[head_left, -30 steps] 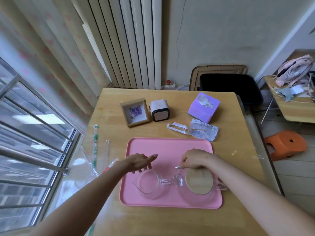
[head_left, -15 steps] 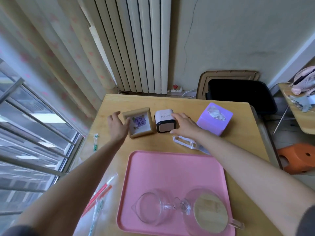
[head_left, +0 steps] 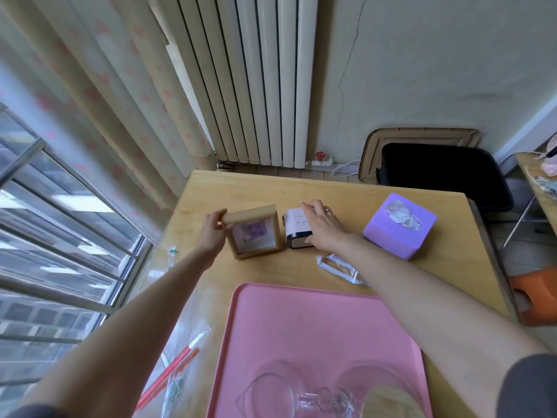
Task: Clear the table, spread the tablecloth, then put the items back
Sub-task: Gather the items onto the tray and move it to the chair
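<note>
Wooden table (head_left: 256, 188) by radiator (head_left: 265, 86), left fingers (head_left: 215, 217) gripping wooden frame (head_left: 254, 233), right fingers (head_left: 312, 208) curled over white cube (head_left: 297, 226), pink tray (head_left: 301, 321) nearer

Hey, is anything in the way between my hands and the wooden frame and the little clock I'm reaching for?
Nothing visible. Your left hand grips the wooden frame at its upper left corner. Your right hand lies over the top and right side of the small clock; whether it grips it is unclear.
</note>
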The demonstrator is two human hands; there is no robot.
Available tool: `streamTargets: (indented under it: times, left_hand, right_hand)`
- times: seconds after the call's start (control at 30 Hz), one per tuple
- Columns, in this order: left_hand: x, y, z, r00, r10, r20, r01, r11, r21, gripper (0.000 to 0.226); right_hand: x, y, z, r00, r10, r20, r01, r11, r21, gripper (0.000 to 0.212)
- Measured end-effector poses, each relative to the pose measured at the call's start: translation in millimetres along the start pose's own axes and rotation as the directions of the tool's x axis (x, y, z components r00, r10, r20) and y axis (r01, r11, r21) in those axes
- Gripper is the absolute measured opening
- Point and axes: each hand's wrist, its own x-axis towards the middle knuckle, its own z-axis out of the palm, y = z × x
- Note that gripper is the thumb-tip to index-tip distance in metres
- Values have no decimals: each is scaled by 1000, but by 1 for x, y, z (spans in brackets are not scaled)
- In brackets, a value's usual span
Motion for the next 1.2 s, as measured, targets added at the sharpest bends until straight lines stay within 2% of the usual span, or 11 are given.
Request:
streamTargets:
  times: [0.17,0.3,0.4,0.47,0.57,0.73,0.83,0.9,0.97,1.07,1.2]
  left_hand:
    - [-21,-4,-6,989,143,-40,-140,988,69,31]
    - [-48,-2,-21,967,242,-73,-239,970,47,27]
    - [-64,-4,-40,988,141,69,-130,981,-147,18]
    - [-75,-6,-44,977,75,199,-36,981,-192,12]
    - [-89,-16,-41,942,3,337,42,991,-126,11]
    - [-100,-35,-26,872,-132,472,186,980,-70,16]
    - [-105,-50,-16,810,-219,544,257,966,6,35]
    - [-107,-60,-9,810,-264,523,291,956,31,27]
    - [-110,-66,-2,840,-281,465,299,954,38,13]
    - [-114,-65,11,887,-268,376,264,962,63,9]
    - [-114,-68,24,969,-156,192,105,963,248,26]
  right_hand:
    - [-10,4,-4,995,-15,-98,19,999,39,85]
    - [-31,11,-7,968,52,-244,1,978,211,86]
    - [-46,19,-12,962,71,-265,1,965,261,85]
    - [-56,24,-13,968,64,-241,4,963,269,85]
    - [-68,27,-10,974,65,-216,-2,959,283,84]
    - [-81,28,-3,976,66,-207,0,952,305,84]
    - [-86,27,-2,977,67,-204,0,950,311,83]
    - [-90,26,-2,979,61,-194,3,951,310,82]
    - [-94,25,0,982,47,-185,15,948,317,81]
    - [-98,22,4,984,23,-176,39,939,343,82]
    - [-102,12,11,990,-11,-138,59,937,344,82]
